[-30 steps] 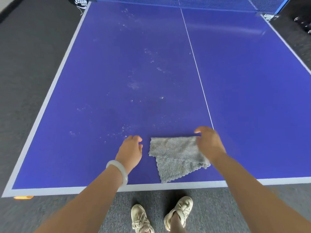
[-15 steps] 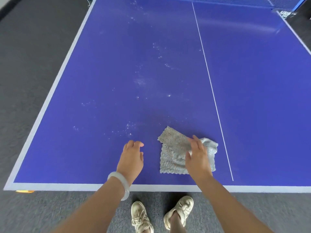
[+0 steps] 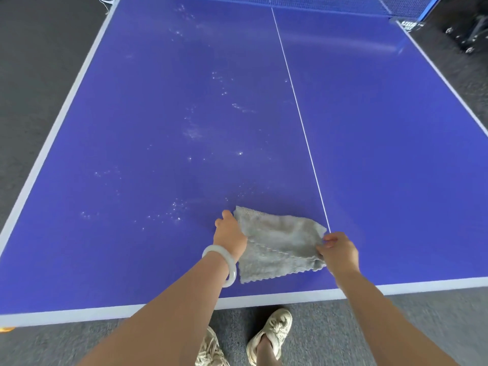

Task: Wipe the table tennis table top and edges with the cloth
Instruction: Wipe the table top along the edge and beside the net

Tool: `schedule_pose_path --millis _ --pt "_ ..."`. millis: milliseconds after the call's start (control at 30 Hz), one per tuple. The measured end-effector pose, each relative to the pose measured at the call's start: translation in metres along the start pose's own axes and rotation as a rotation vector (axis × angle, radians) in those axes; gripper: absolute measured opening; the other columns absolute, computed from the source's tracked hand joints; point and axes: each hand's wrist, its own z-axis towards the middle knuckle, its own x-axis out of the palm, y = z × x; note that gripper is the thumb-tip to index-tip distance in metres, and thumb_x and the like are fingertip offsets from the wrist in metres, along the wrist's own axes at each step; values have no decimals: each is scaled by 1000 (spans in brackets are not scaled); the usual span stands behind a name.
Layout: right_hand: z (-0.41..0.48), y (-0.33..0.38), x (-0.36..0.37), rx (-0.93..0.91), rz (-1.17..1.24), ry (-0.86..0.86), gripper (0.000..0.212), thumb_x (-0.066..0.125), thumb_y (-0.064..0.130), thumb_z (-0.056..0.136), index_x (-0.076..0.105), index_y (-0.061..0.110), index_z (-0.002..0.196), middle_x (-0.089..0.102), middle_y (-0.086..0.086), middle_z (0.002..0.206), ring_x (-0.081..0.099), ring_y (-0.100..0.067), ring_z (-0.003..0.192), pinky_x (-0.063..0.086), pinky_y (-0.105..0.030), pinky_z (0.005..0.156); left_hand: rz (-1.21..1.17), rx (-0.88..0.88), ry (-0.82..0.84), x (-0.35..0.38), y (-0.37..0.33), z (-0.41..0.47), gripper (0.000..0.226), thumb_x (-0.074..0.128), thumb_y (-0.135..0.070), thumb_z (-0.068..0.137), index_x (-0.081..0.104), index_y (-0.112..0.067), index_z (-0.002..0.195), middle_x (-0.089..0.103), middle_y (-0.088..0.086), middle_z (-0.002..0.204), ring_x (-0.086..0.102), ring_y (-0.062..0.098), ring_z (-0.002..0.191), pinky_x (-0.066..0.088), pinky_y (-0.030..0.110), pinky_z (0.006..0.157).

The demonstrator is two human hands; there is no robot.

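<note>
A grey folded cloth (image 3: 280,241) lies on the blue table tennis table (image 3: 158,128) near its front edge, just left of the white centre line. My left hand (image 3: 229,233), with a pale bangle on the wrist, grips the cloth's left side. My right hand (image 3: 339,252) pinches the cloth's right edge. Between the two hands the cloth is stretched, and its upper layer is raised a little. White dusty specks (image 3: 192,132) spread over the left half of the table top.
The blue net (image 3: 330,2) runs along the far end, its clamp at the right corner. A white border (image 3: 264,298) marks the near edge. Dark carpet surrounds the table. Wheeled dark equipment (image 3: 467,35) stands at the far right. My shoes (image 3: 272,334) are below the edge.
My left hand moved right from the bare table and took hold of the cloth's left side. My right hand shifted to the cloth's right edge, and the cloth was spread out wider.
</note>
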Motion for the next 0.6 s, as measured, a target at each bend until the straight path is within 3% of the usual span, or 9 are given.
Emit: schedule_pose_path --millis 67,133,200,267,333,400,433,500,600 --pt "7 -9 -16 -18 -26 -58 14 64 1 86 63 11 97 67 -7 87 58 -23 75 43 -29 63 -10 13 -29 2 3 -1 38 59 -5 93 39 -4 125 41 16 119 56 36 99 53 46 81" --pt "7 -14 -23 -33 -124 -40 9 66 9 88 63 10 96 67 -7 88 57 -22 78 41 -28 62 -1 17 -61 4 4 1 39 61 -15 95 41 -7 127 41 13 123 56 37 104 51 49 89" --pt "6 -14 -21 -6 -209 1 9 68 15 89 64 7 86 61 -5 72 57 -25 71 40 -29 59 14 19 -59 7 3 3 34 60 -19 96 45 -7 125 42 12 123 56 35 105 51 47 89" --pt "8 -11 -16 44 -272 25 32 67 16 88 58 9 57 51 -3 50 52 -26 55 34 -27 50 83 14 -45 9 1 6 27 57 -20 97 53 -2 117 50 17 121 58 38 104 51 45 84" --pt "11 -8 -16 101 -321 38 42 66 17 87 52 12 48 49 -4 49 53 -27 58 32 -27 49 133 20 -24 9 0 6 23 55 -19 98 60 2 108 58 22 115 59 39 102 49 44 79" --pt "14 -5 -19 91 -328 24 36 65 21 89 54 10 56 52 -5 58 54 -29 69 34 -29 54 107 27 -29 7 0 7 15 56 -17 97 62 -4 95 60 14 101 61 32 90 47 38 69" --pt "15 -3 -22 64 -315 12 31 65 24 90 56 9 64 54 -5 63 54 -29 73 34 -29 55 85 32 -40 6 -1 8 17 56 -14 95 59 -8 80 58 9 84 58 26 74 42 33 60" --pt "16 -1 -29 22 -241 -11 20 67 24 90 59 9 79 57 -4 72 55 -29 78 36 -30 56 17 32 -60 3 -4 7 36 56 -7 89 40 -12 57 40 4 55 34 20 51 28 29 50" --pt "21 -5 -48 32 -78 -15 22 72 15 85 56 11 71 58 -9 70 59 -30 77 51 -39 72 -173 -22 -15 -2 -9 -2 30 60 -2 81 45 -8 56 45 10 54 39 23 53 34 30 54"
